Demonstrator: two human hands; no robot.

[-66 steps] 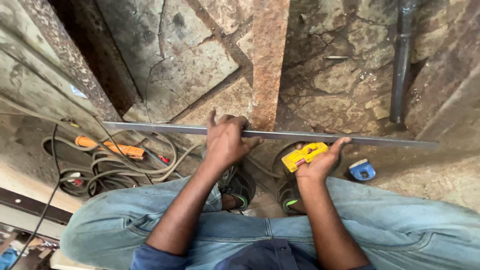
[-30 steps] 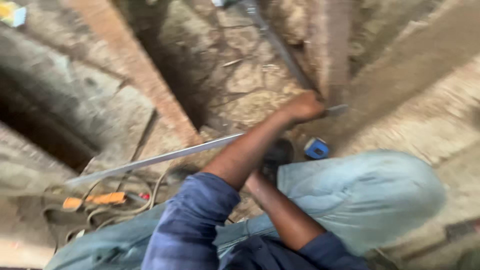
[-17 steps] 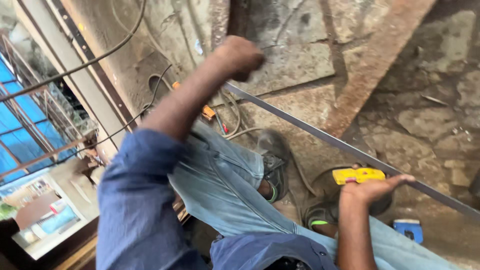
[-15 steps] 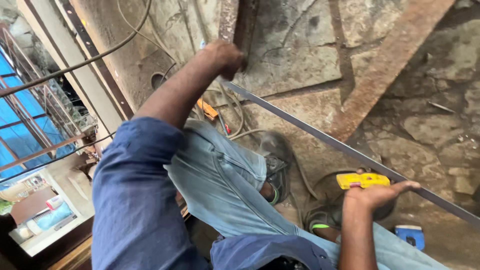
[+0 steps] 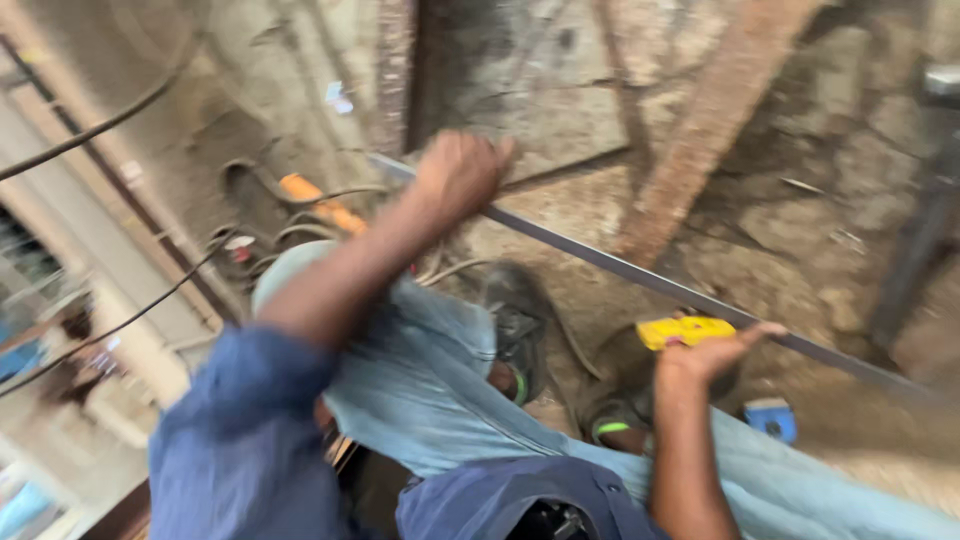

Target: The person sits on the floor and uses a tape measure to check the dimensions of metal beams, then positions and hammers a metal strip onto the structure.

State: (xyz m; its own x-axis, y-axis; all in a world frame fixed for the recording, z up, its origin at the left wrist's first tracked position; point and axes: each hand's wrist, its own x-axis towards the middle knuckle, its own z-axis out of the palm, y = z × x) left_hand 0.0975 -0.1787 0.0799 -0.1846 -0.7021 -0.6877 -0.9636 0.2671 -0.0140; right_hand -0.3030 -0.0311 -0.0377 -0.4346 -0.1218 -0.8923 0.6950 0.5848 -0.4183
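Cracked stone floor (image 5: 820, 230) below; the left hand (image 5: 462, 175) grips a long metal bar (image 5: 640, 275), the right hand (image 5: 712, 352) pinches a yellow tape measure (image 5: 686, 331) against it.

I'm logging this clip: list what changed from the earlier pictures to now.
The left hand has slid from the middle of the long thin grey metal strip out towards its far left end, arm stretched, and rests on it there. Unchanged: the right hand keeps the yellow tape measure against the strip; the small blue object lies on the floor beside the knee.
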